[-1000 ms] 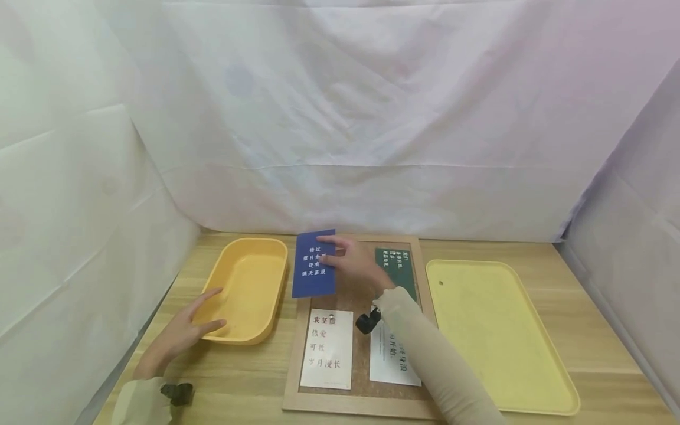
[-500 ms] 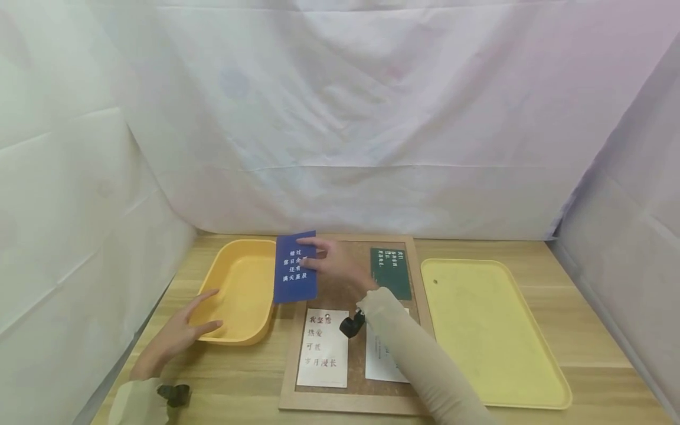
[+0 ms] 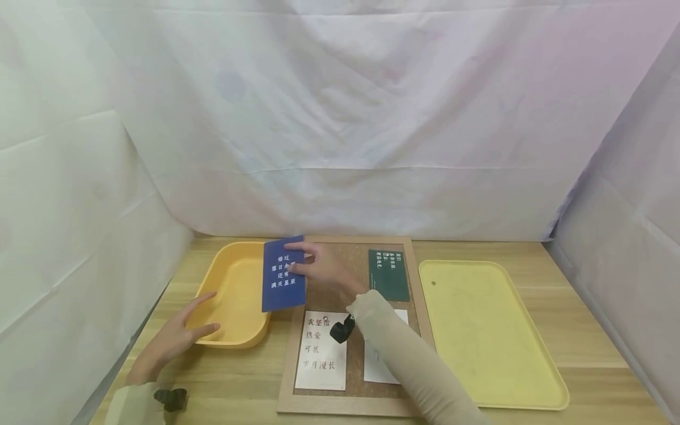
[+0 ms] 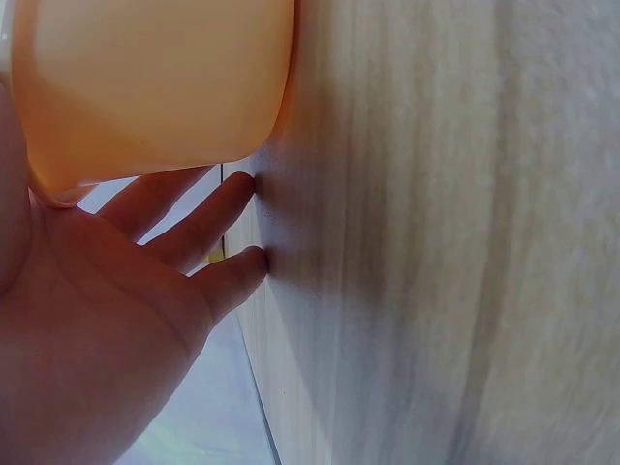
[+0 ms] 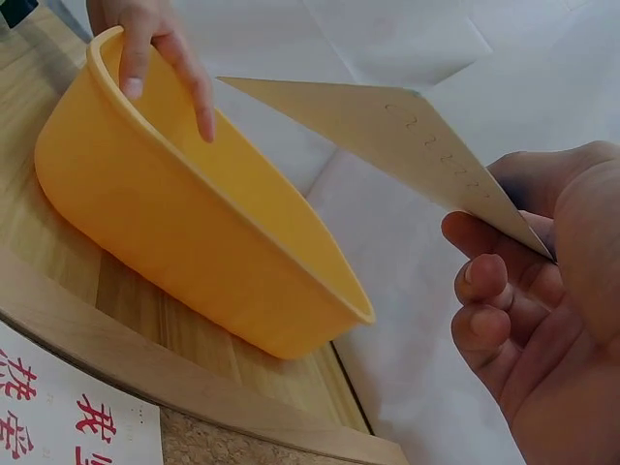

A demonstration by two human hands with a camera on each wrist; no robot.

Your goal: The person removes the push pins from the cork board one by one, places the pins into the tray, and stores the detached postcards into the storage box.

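Note:
My right hand [image 3: 321, 264] pinches a blue card [image 3: 283, 289] with white Chinese characters by its right side. The card is tilted above the gap between a yellow plastic basin [image 3: 234, 343] and a framed corkboard [image 3: 332, 300], overlapping the basin's right rim in the head view. Its pale back [image 5: 387, 131], with faint scribbles, shows in the right wrist view. At the basin's near left corner, my left hand [image 3: 172, 341] grips the wall, thumb and index finger over the rim inside. In the left wrist view its other fingers [image 4: 228, 281] lie outside the basin, near the tabletop.
On the corkboard are a white card with red characters [image 3: 321, 375], a green card [image 3: 390, 283] and another white card [image 3: 376, 366], partly hidden by my right sleeve. A flat yellow tray [image 3: 494, 336] lies to the right. White cloth [image 3: 361, 195] hangs behind the table.
My right hand has carried the blue card leftward, from over the corkboard's upper left to the basin's right rim. The left hand keeps its place at the basin's corner.

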